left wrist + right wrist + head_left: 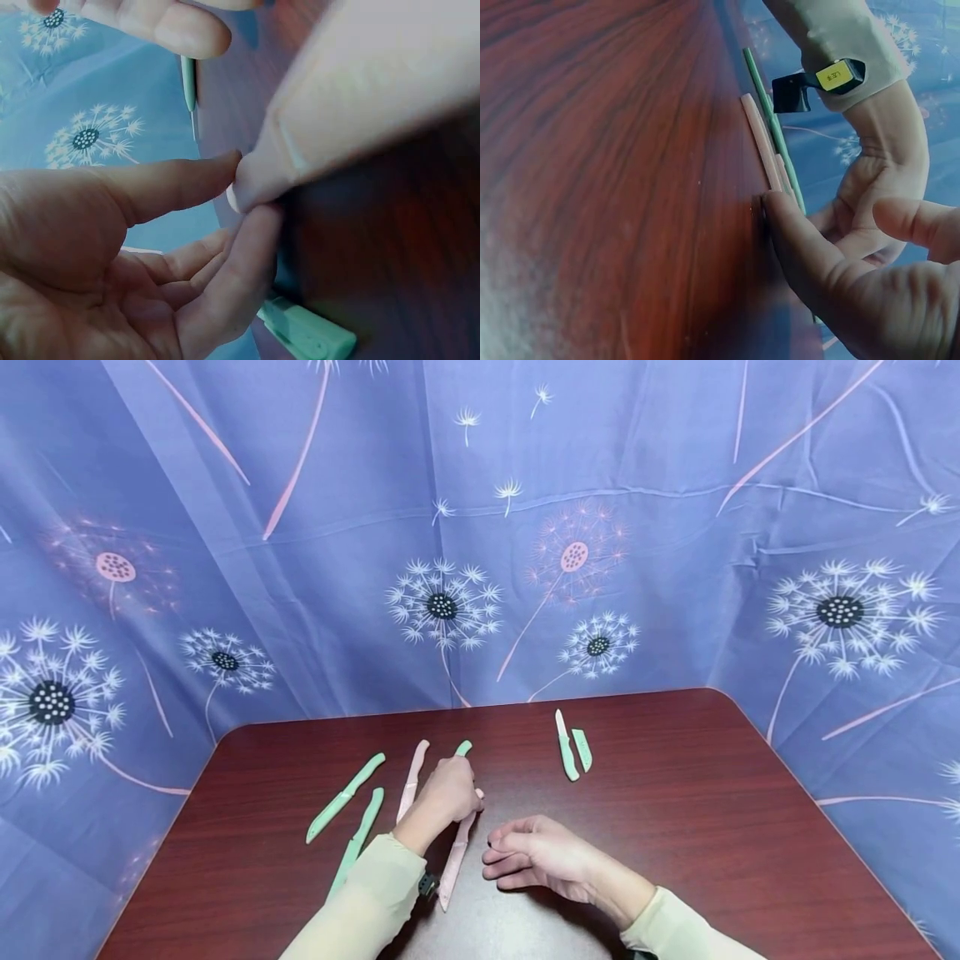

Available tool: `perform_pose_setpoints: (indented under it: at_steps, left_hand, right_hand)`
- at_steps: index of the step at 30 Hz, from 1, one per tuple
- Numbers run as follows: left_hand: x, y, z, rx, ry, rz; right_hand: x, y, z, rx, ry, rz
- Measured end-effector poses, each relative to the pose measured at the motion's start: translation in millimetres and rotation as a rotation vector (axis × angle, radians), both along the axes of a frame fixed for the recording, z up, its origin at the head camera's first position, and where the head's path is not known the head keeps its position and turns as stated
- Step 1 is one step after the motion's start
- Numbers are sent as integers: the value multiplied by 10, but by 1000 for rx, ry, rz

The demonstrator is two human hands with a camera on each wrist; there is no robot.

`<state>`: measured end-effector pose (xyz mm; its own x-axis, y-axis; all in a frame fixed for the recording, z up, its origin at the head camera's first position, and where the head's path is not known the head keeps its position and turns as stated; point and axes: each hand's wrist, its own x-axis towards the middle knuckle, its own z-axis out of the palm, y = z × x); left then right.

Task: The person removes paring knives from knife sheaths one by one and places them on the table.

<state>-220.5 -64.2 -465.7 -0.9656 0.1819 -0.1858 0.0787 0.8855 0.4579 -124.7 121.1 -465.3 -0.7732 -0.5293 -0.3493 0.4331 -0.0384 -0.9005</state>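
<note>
My left hand (444,792) pinches the handle end of a pink knife (454,860) between thumb and forefinger; its blade end points toward the near edge. In the left wrist view the pink handle (262,176) shows large and blurred between the fingertips. Under the same hand lies a green knife (464,748), mostly hidden, with only its handle end showing. Another pink knife (413,777) lies just left, partly behind the wrist. My right hand (551,860) hovers to the right of the pinched knife, fingers loosely bent and holding nothing.
Two green knives (347,797) (358,839) lie at the left of the dark red table (675,793), one partly behind the sleeve. At the back right, a small green-handled knife (566,750) with a bare blade lies beside a green sheath (582,750). A dandelion-print curtain (495,543) hangs behind.
</note>
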Motion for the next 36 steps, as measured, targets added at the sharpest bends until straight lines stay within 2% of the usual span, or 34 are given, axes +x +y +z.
perform_pose_setpoints:
  at_steps: [4, 6, 9, 10, 12, 13, 16, 18, 21, 27, 33, 36]
  left_hand:
    - [-218, -42, -395, -18, 26, -1]
    - [-295, -62, -541, -13, 35, -2]
    - [-271, -69, -486, 1, 43, -19]
    - [-242, -77, -432, 7, 51, -28]
    - [-149, -82, -243, 46, 38, -22]
    - [-95, -82, -129, 76, 15, -12]
    - [15, -98, 97, 209, -77, 39]
    - [60, -105, 182, 317, -151, 75]
    - [79, -128, 194, 456, -230, 102]
    - [64, -182, 114, 705, -330, 147]
    - [50, -226, 47, 831, -337, 152]
    - [50, -241, 52, 885, -336, 160]
  right_hand:
    - [10, -20, -10, -17, -14, 7]
    - [16, -30, -12, -24, -21, 10]
    - [23, -48, -20, -35, -29, 15]
    - [24, -53, -24, -41, -32, 17]
    - [26, -64, -32, -50, -42, 19]
    - [28, -69, -37, -55, -46, 20]
    - [30, -80, -61, -73, -64, 23]
    - [30, -87, -78, -90, -76, 24]
    - [25, -100, -101, -116, -92, 30]
    - [14, -136, -139, -147, -124, 21]
    - [6, -148, -156, -156, -111, 17]
    - [-7, -149, -146, -145, -85, 7]
